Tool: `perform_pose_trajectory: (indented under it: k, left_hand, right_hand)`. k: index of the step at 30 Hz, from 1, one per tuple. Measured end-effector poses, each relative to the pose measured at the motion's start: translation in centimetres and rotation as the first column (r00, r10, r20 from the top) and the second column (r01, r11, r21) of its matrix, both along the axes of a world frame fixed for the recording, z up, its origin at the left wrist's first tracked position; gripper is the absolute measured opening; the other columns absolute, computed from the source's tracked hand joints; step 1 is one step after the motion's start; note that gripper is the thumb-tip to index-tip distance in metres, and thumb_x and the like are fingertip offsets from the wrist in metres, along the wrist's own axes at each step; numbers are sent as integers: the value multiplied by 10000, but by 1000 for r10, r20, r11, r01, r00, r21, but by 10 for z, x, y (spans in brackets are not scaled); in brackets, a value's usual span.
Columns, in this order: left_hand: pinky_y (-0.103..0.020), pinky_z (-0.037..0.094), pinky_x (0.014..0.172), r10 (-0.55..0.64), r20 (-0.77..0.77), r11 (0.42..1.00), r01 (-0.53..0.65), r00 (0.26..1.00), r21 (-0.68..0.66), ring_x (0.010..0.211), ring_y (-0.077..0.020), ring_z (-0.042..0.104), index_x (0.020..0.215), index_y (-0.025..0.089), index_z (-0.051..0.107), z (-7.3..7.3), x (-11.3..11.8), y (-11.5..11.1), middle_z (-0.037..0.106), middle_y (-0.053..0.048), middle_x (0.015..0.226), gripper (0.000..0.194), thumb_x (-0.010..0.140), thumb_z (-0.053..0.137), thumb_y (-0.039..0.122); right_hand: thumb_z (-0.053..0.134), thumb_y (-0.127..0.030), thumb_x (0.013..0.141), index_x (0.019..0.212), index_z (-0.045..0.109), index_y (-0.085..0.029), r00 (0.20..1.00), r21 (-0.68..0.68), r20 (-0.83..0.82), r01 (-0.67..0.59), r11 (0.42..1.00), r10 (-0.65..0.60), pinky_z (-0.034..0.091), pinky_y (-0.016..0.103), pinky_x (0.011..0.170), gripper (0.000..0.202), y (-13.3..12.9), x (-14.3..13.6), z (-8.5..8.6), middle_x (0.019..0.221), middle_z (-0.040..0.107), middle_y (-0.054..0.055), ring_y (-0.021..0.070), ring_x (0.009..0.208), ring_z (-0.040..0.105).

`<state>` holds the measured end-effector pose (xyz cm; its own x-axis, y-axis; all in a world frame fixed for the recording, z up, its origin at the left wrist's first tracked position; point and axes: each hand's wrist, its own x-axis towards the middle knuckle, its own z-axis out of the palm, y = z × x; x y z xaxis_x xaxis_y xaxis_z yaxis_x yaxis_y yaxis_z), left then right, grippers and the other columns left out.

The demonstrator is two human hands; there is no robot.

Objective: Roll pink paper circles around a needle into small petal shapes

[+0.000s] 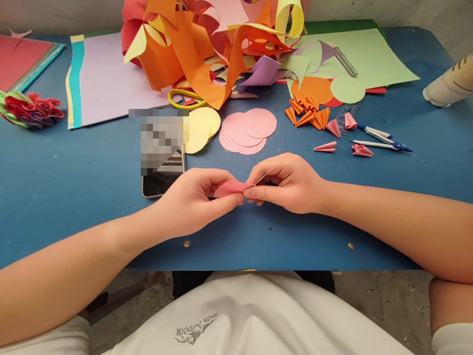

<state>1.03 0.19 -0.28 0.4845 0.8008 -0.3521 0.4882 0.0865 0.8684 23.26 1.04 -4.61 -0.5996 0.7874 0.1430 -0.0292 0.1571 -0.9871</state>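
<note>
Paper [233,188] between left hand [201,199] and right hand [287,185], discs [246,130] behind.

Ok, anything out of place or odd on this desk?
Two things. Curling scraps are heaped partly over the scissors, untidy next to the overlapping pink circles. A pixelated patch hides part of the phone, likely image masking rather than damage. I see no spill.

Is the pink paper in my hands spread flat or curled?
Curled: the pink paper shows a bent, narrow shape between the left hand and right hand, unlike the pink circles lying flat. How tightly, I cannot tell.
</note>
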Motion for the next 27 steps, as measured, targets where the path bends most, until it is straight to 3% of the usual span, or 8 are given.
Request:
perform_pose_trajectory:
  k: [9, 17, 27]
  left_hand:
    - [-211, 391, 556, 6, 17, 1000, -6, 1000, 5, 643, -107, 482, 841, 139, 783, -3, 0, -3, 645, 0, 694, 216, 855, 743, 351]
    - [-205, 318, 487, 15, 19, 1000, -15, 1000, 19, 584, -97, 435, 785, 139, 733, -7, -3, 2, 565, 18, 631, 253, 839, 751, 385]
    - [-207, 369, 506, 6, -9, 991, -5, 1000, 131, 599, -101, 458, 777, 142, 745, -7, -1, -2, 587, 10, 637, 243, 864, 725, 368]
  right_hand:
    - [830, -195, 871, 771, 757, -111, 1000, 57, 20, 3, 998, -5, 509, 175, 502, 149, 0, 0, 3, 627, 728, 18, 90, 536, 634]
    - [820, -163, 875, 909, 796, -118, 997, -4, -66, 27, 1000, -28, 542, 174, 560, 62, 1, 0, -2, 761, 786, 37, 98, 625, 684]
    - [808, -158, 880, 865, 770, -100, 999, -26, -49, 18, 999, -19, 562, 160, 544, 71, 0, -1, 0, 716, 769, 25, 88, 581, 679]
